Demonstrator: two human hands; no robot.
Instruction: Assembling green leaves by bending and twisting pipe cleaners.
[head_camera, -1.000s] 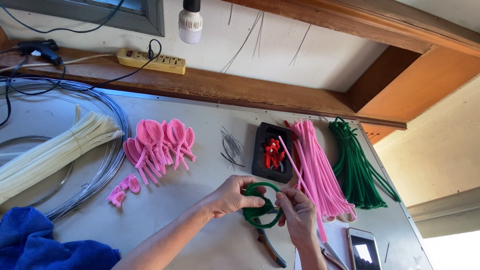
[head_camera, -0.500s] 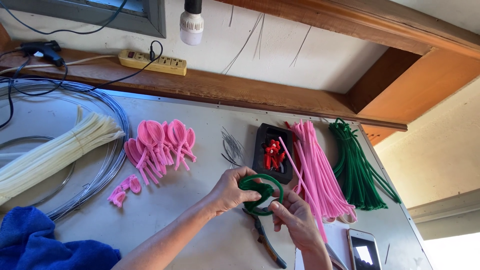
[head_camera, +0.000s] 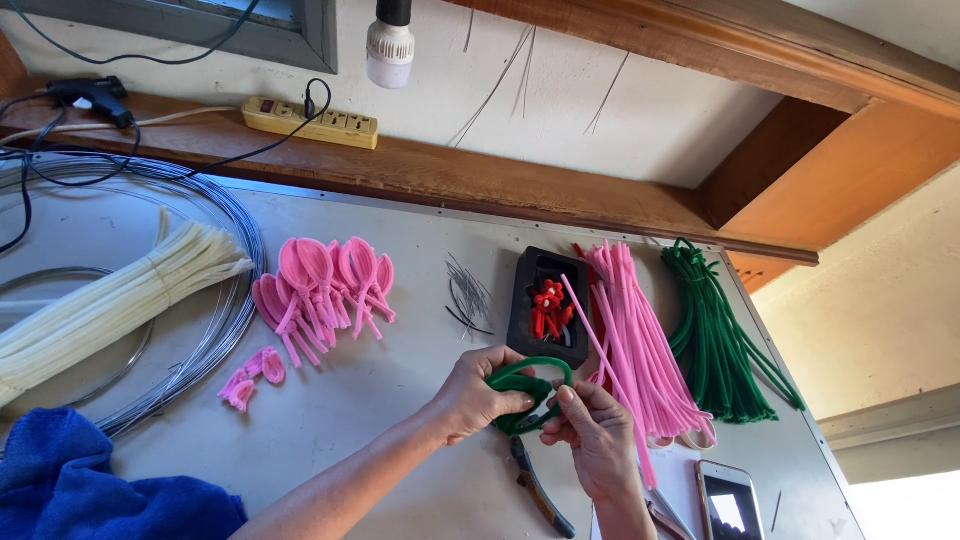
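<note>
Fingers (head_camera: 505, 400) of the left hand (head_camera: 478, 392) are curled tight around a bent loop of fuzzy green pipe cleaner (head_camera: 528, 384), while the right hand (head_camera: 598, 440) pinches the loop's other side between thumb and forefinger and also grips one long pink pipe cleaner stem (head_camera: 603, 356). That loop hovers just above the grey table (head_camera: 400, 400), directly in front of the black tray of red bits (head_camera: 547, 306), with metal pliers (head_camera: 540, 490) lying nearer the person.

1. A grey desk (head_camera: 400, 400) is filling the centre.
2. A wooden ledge (head_camera: 450, 170) is running along its 12 o'clock edge under a white wall (head_camera: 560, 110).
3. A bulb (head_camera: 390, 45) is hanging at 12 o'clock.
4. A window frame (head_camera: 250, 35) is sitting at 11 o'clock.
</note>
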